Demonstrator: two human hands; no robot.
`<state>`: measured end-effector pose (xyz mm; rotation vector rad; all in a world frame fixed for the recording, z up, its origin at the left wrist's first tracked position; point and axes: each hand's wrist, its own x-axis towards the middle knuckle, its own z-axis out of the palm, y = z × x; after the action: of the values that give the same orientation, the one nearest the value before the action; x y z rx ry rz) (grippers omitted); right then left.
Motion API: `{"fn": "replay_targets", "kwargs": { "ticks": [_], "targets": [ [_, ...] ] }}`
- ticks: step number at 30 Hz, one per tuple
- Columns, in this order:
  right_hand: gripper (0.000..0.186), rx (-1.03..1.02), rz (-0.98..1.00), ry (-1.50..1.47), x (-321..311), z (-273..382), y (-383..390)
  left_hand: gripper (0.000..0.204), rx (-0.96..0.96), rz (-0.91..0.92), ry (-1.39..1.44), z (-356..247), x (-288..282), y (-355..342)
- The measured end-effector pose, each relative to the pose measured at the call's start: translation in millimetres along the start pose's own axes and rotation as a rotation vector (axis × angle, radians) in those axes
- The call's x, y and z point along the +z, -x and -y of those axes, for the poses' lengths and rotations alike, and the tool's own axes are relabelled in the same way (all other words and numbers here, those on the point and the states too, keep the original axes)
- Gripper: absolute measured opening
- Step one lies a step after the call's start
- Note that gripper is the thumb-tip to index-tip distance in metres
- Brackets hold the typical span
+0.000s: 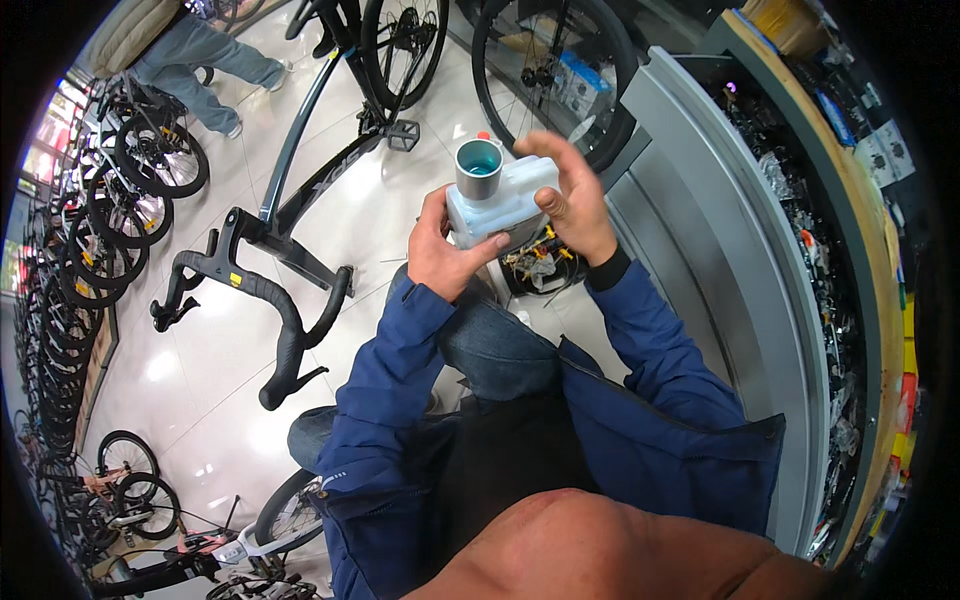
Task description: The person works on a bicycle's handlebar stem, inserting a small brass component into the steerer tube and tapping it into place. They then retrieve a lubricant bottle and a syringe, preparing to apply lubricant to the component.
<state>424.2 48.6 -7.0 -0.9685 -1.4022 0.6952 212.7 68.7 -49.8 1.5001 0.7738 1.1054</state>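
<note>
A whitish plastic bottle (515,190) is held up in front of my knees. Round its near left side my left hand (445,245) is closed, with the thumb along the lower edge. At the bottle's left end stands a grey round cup (479,172), blue-green inside; whether it is joined to the bottle cannot be seen. Beside the bottle's right end, my right hand (578,200) has its thumb and fingers apart. Whether its fingertips touch the bottle is unclear. A small red piece shows just behind the cup.
A dark road bike (285,225) stands to the left, handlebar toward me. On the right runs a grey open drawer (735,200) full of small parts. Behind the bottle is a bike wheel (555,75). Rows of bikes line the far left, where another person (190,65) stands.
</note>
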Motion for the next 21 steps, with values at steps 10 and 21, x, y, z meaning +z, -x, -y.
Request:
{"fn": "replay_targets", "kwargs": {
  "ticks": [10, 21],
  "targets": [
    [0.055, -0.253, 0.242, 0.419, -14, 16, -16, 0.079, -0.091, -0.017, -0.089, 50, 26, 7],
    [0.048, -0.266, 0.283, 0.395, -28, 2, -9, 0.080, -0.121, 0.018, -0.041, 51, 34, 5]
  ]
}}
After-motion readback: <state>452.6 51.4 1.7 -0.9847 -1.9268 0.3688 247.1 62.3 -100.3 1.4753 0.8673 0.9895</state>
